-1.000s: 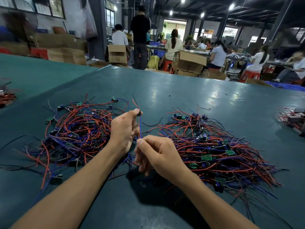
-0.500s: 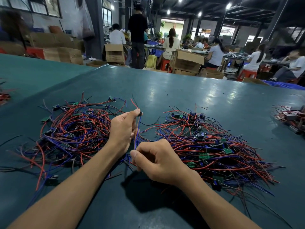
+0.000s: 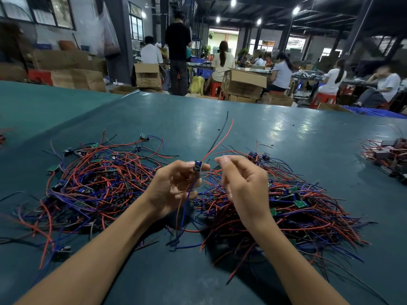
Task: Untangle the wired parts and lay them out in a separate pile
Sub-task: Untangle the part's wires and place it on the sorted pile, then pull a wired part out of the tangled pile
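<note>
Your forearms are running off the lower edge. Your right hand (image 3: 242, 183), just right of the wired part (image 3: 197, 166), is blurring at the fingertips. Its fingers are curling loosely, but I cannot tell whether they are pinching the red lead reaching toward them from the part.

Your left hand (image 3: 174, 188) is pinching the wired part between thumb and forefinger above the green table (image 3: 264, 133), hiding most of its small dark body. A red and a black wire (image 3: 220, 139) are rising from the part away from you, while blue and red leads are hanging below it across your palm.

Left of the part a loose pile (image 3: 92, 183) is sprawling. Right of it a denser pile (image 3: 297, 208) is lying partly under your right hand. Far to the right of the part, another heap (image 3: 387, 153) is being cut off by the frame.

Beyond the part, past the table's far edge, people are sitting among cardboard boxes (image 3: 243, 83) whose print is too blurred to read.
</note>
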A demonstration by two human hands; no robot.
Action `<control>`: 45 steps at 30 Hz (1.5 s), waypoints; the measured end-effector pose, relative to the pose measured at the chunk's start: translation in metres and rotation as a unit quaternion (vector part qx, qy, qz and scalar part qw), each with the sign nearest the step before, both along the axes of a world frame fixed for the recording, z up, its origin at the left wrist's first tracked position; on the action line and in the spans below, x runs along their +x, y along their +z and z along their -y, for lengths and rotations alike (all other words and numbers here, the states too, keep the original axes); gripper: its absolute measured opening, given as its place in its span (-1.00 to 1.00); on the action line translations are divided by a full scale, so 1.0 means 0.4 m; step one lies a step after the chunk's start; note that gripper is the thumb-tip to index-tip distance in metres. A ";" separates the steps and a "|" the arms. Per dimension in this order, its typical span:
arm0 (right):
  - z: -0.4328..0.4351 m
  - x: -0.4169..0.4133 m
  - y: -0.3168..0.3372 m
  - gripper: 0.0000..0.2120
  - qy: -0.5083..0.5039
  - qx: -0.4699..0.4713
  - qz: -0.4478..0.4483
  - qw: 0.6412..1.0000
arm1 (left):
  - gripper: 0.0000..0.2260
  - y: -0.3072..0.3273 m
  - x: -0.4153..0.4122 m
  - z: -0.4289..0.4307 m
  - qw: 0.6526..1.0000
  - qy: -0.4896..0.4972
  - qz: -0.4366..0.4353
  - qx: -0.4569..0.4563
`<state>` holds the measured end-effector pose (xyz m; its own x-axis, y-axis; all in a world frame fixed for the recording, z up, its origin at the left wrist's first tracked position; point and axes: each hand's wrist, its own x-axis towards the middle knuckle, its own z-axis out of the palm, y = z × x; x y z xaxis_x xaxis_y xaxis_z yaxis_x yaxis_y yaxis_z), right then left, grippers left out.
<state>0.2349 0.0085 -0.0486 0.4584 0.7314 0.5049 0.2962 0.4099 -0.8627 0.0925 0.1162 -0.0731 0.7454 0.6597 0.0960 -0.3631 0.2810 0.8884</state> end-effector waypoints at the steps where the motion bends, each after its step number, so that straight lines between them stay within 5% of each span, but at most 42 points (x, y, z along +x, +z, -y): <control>1: -0.003 0.000 0.000 -0.82 0.033 -0.032 -0.022 0.999 | -0.68 0.003 -0.001 0.002 1.000 -0.013 0.004 -0.004; 6: -0.004 0.000 0.004 -0.83 0.185 -0.104 -0.150 0.966 | -0.78 0.013 -0.008 0.021 0.997 -0.065 -0.020 -0.029; 12: -0.002 0.000 0.007 -0.90 0.197 -0.109 -0.227 0.948 | -0.76 0.017 -0.006 0.032 0.991 -0.110 -0.069 -0.030; 17: 0.001 -0.001 0.008 -0.88 0.147 -0.096 -0.220 0.959 | -0.66 0.015 0.001 0.038 0.987 -0.115 -0.108 0.019; 25: 0.008 -0.007 0.013 -0.81 0.139 -0.095 -0.218 0.961 | -0.58 0.010 -0.002 0.026 0.982 -0.168 -0.079 -0.024; 45: -0.003 -0.009 0.000 -0.95 0.150 -0.088 -0.224 0.959 | -0.81 0.007 0.005 0.043 0.995 -0.041 -0.087 0.025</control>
